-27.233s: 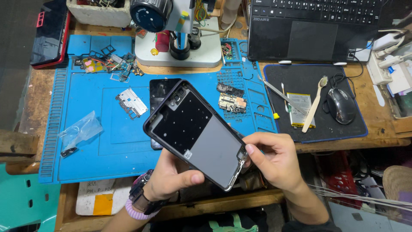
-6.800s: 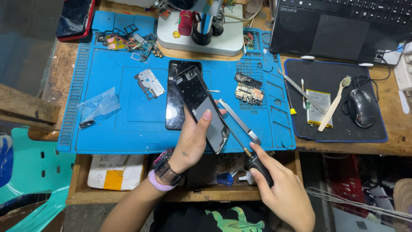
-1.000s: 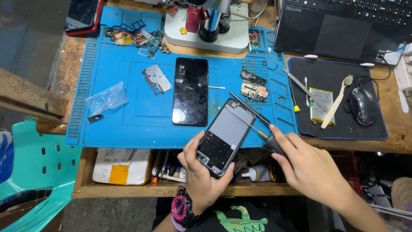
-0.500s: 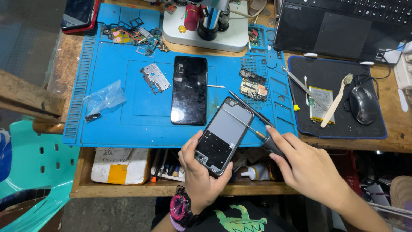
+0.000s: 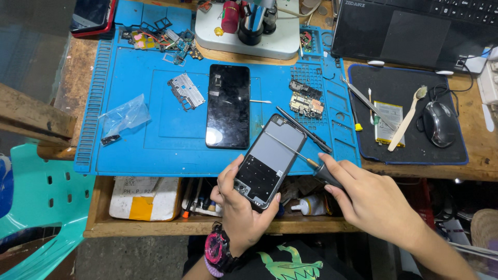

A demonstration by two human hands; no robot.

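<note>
My left hand point(image 5: 243, 207) grips an opened phone frame point(image 5: 270, 161) by its lower end, holding it tilted over the front edge of the blue work mat point(image 5: 150, 145). In my right hand point(image 5: 371, 199) is a thin screwdriver point(image 5: 301, 155), its tip resting on the frame's upper part. A black phone screen point(image 5: 228, 106) lies flat on the mat just behind the frame. A black stylus-like tool point(image 5: 303, 129) lies on the mat to the right of the frame.
On the mat lie a metal shield plate point(image 5: 185, 91), a circuit board point(image 5: 306, 101) and a small plastic bag point(image 5: 123, 115). A microscope base point(image 5: 246, 36) stands at the back. The black pad point(image 5: 410, 150) holds a battery point(image 5: 388, 123), tweezers, a brush and a mouse point(image 5: 439, 123). A laptop point(image 5: 415, 26) sits behind.
The phone frame and both hands stay almost as they were. The screwdriver tip has shifted slightly on the frame.
</note>
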